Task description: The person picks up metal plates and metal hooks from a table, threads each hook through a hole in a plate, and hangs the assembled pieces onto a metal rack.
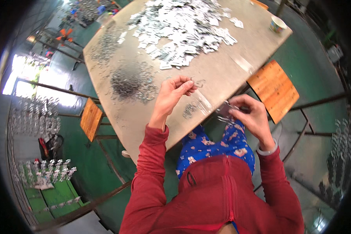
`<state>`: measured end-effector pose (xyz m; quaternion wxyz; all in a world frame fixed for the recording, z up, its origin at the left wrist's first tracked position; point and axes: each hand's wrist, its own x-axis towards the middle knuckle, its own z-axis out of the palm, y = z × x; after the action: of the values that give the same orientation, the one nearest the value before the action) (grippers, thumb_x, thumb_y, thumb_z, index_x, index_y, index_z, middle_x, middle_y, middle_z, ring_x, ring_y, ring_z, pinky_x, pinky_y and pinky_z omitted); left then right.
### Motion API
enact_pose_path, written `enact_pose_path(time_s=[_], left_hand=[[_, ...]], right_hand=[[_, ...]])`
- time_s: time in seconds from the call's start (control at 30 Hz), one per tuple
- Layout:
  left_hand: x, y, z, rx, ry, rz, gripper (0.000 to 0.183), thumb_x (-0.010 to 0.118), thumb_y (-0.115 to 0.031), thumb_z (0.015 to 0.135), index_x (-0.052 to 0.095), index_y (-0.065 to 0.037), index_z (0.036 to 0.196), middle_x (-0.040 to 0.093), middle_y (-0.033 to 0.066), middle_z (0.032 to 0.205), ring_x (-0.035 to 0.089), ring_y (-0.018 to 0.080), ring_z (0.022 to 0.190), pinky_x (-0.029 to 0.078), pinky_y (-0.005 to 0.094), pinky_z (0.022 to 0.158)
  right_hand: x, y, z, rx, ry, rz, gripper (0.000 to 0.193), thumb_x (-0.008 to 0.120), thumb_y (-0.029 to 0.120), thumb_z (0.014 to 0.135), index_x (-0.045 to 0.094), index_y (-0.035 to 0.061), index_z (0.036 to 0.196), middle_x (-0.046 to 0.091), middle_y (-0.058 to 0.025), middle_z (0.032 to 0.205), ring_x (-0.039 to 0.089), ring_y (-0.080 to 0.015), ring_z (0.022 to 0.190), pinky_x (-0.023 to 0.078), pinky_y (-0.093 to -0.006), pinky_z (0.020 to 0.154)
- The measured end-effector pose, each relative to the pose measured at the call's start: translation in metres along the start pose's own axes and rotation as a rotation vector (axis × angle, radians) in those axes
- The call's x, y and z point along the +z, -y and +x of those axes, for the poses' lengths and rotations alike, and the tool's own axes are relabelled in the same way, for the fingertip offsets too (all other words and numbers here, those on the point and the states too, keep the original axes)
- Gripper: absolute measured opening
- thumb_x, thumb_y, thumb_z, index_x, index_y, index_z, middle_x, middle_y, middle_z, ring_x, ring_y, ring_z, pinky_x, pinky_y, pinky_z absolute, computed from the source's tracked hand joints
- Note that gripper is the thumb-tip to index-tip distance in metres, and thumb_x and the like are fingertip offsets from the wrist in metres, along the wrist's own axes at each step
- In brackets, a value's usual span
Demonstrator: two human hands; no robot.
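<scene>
My left hand [170, 95] is over the table [216, 72], its thumb and fingertips pinched on small bent wire hooks [199, 83]. Held just beyond the table's near edge, above my lap, a small flat metal piece [224, 112] sits between the thumb and fingers of my right hand [250, 112]. Its exact kind is blurred. To the left of my left hand lies a dark heap of small wire hooks [125, 82], and a smaller cluster of hooks [190, 110] is near the table edge. Farther back is a large pile of flat silvery-white metal pieces [179, 29].
A paper cup [277, 25] stands at the table's far right corner. Wooden stools flank the table, one at the right [274, 90] and one at the left [91, 119]. Racks hung with metal pieces [35, 117] stand at the far left. An orange fan [64, 36] is beyond.
</scene>
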<state>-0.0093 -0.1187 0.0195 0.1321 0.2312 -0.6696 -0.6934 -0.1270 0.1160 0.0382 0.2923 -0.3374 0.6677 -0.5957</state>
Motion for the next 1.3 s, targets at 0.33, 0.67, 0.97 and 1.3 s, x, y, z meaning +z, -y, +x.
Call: enact_pose_path(time_s=[0.33,0.67,0.97,1.3], left_hand=[[0.052,0.006,-0.024,-0.061,0.254,-0.206,0.015,0.067,-0.013,0.081,0.065,-0.003,0.091,0.062,0.0049,0.1,0.055,0.0109,0.093,0.042,0.0252,0.082],[0.049,0.019,-0.029,-0.149,0.147,-0.266,0.023,0.069,-0.016,0.08,0.065,-0.001,0.098,0.065,0.0047,0.095,0.058,0.0096,0.084,0.044,0.0243,0.077],[0.049,0.022,-0.024,-0.179,0.124,-0.325,0.021,0.067,-0.014,0.081,0.064,0.0,0.097,0.065,0.0042,0.093,0.058,0.0098,0.082,0.045,0.0237,0.077],[0.077,0.013,-0.055,0.06,0.095,-0.382,0.009,0.056,-0.009,0.089,0.059,-0.002,0.093,0.063,0.0085,0.103,0.056,0.013,0.096,0.045,0.0282,0.088]], right_hand=[[0.001,-0.015,-0.008,0.125,0.009,0.116,0.019,0.061,-0.005,0.079,0.063,-0.0032,0.097,0.065,-0.0046,0.082,0.059,-0.0076,0.069,0.049,-0.0206,0.062],[0.007,-0.025,-0.006,0.025,-0.062,-0.008,0.017,0.061,-0.006,0.077,0.066,-0.0019,0.093,0.066,-0.0054,0.081,0.062,-0.009,0.072,0.049,-0.0202,0.064],[0.01,-0.027,0.002,-0.08,-0.054,-0.172,0.018,0.063,-0.007,0.074,0.067,0.0001,0.09,0.065,-0.0046,0.077,0.06,-0.01,0.071,0.047,-0.0219,0.062],[0.002,-0.02,0.006,-0.279,0.077,-0.258,0.02,0.065,-0.007,0.071,0.066,0.0012,0.088,0.065,-0.0089,0.081,0.061,-0.0175,0.069,0.048,-0.0266,0.062]])
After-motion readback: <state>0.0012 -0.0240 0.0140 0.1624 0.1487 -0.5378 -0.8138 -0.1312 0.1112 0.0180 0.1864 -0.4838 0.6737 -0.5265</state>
